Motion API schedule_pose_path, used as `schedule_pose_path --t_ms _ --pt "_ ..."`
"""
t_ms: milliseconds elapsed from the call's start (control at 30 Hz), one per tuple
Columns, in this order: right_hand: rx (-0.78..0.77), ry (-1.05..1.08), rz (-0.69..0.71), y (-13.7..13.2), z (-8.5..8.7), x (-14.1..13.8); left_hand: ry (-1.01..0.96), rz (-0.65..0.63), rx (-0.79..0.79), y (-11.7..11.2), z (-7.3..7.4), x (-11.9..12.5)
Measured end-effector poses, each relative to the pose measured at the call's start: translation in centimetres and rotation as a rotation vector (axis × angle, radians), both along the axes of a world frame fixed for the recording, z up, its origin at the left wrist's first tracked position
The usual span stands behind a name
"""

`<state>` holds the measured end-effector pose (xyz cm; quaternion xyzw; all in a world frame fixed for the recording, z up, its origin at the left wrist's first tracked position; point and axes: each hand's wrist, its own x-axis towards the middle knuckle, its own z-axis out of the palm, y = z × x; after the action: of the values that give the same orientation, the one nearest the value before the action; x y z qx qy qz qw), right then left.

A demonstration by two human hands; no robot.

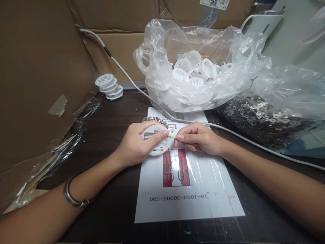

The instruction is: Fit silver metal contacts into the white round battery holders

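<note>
My left hand (134,142) grips a round white plastic disc (160,148), thumb lying across its face. Slots and a small metal spring contact show in the disc. Between the thumb and fingers of my right hand (199,137) is a thin pale yellow stick (172,136). The stick's far end meets the disc's right edge beside my left thumb; its tip is hidden. Just beyond the disc lies a heap of small metal contacts (155,119). Under both hands is a printed sheet (188,206) with a red and white drawing.
A clear plastic bag (162,86) of white discs stands at the back. Another bag, full of flat metal pieces (264,115), sits at right. Several discs are stacked (109,86) at back left. A white cable (134,83) crosses the dark table. Cardboard (38,67) walls the left side.
</note>
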<state>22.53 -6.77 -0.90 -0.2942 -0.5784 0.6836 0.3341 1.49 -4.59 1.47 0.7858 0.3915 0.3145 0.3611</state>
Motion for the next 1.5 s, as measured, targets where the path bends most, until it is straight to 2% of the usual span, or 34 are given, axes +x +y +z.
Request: schedule_pose_path --t_ms 167,300,400,533,667,1067,1500 --pt "0.094 -0.064 -0.107 -0.6 0.3 -0.3 0.03 0.011 -0.056 -0.2 0.2 0.2" --pt "-0.049 0.161 -0.217 -0.7 -0.2 -0.3 0.057 -0.003 -0.054 -0.1 -0.2 0.3" --pt "-0.093 0.269 -0.329 -0.5 -0.6 -0.5 0.095 0.066 -0.062 -0.1 -0.4 0.3" --pt "-0.091 0.223 -0.465 -0.5 -0.5 -0.9 0.187 0.13 -0.089 -0.9 -0.1 0.4" --pt "0.005 0.154 -0.565 -0.9 -0.4 -1.2 0.264 0.08 -0.052 -1.6 0.0 0.8" --pt "0.057 0.023 -0.486 -1.5 -0.9 -1.9 0.365 0.067 -0.075 -1.5 -0.1 0.9" --pt "0.069 -0.07 -0.509 -1.5 -0.6 -2.1 0.35 0.08 -0.122 -1.3 -0.2 1.0"
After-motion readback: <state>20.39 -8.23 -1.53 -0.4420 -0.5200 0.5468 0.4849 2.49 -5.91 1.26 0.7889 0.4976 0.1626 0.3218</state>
